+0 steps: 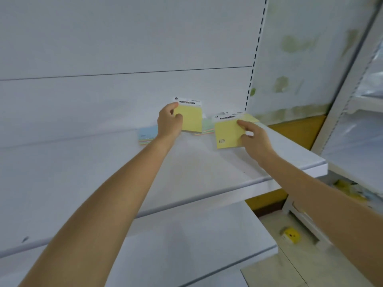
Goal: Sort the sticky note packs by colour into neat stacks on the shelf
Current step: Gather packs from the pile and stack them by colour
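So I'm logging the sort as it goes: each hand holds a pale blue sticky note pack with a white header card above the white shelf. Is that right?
Not quite: the colour is wrong. In the head view, the left hand and the right hand each hold a pale yellow sticky note pack with a white header card above the white shelf. The pale blue-topped pack lies untouched on the shelf.

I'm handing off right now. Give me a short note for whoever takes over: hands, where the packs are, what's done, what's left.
Left hand: holds a yellow pack raised above the shelf.
Right hand: grips a second yellow pack, its lower edge near the shelf; more yellow lies behind it.
On the shelf: a blue-topped stack at left, a green-topped stack between the hands.
Done: stacks started.
Left: set both yellow packs onto the yellow pile and square it up.
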Motion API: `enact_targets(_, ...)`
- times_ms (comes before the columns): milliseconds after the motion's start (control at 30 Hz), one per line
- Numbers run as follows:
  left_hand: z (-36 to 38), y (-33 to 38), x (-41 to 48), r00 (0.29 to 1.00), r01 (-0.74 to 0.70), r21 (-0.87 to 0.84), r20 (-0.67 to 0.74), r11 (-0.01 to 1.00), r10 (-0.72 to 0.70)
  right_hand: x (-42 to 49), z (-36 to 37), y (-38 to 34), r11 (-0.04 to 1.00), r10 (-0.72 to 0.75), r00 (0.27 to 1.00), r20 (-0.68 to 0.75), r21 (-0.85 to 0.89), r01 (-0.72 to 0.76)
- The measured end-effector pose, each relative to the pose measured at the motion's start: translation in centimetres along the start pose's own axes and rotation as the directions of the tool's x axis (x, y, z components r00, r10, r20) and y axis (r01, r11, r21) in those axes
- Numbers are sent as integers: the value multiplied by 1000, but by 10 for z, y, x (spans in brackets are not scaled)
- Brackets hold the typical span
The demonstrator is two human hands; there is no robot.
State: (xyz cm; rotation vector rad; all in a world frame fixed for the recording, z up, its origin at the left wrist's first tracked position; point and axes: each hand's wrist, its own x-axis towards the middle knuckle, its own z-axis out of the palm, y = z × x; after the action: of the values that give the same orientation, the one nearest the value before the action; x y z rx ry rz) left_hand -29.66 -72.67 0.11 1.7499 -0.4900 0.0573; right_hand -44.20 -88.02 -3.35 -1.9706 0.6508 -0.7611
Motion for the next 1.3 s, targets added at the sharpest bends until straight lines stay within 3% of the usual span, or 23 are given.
enact_targets(333,101,8,43,997,-29,-6,76,1000,29,93,-54,41,997,76,985,-154,-12,-79)
enact_targets(500,129,10,54,995,-71,91,82,993,64,137,-61,51,997,78,992,-100,-9,-79)
enact_targets(667,139,12,65,997,-73,106,-27,992,77,171,-49,51,997,50,999,0,-65,-50)
enact_targets(1000,176,13,41,989,85,-68,-115,994,-93,176,-31,78,915,-82,989,123,-384,124)
enact_targets(1300,173,-2,39,986,107,-109,-116,988,-120,167,-34,83,925,-105,972,210,-339,173)
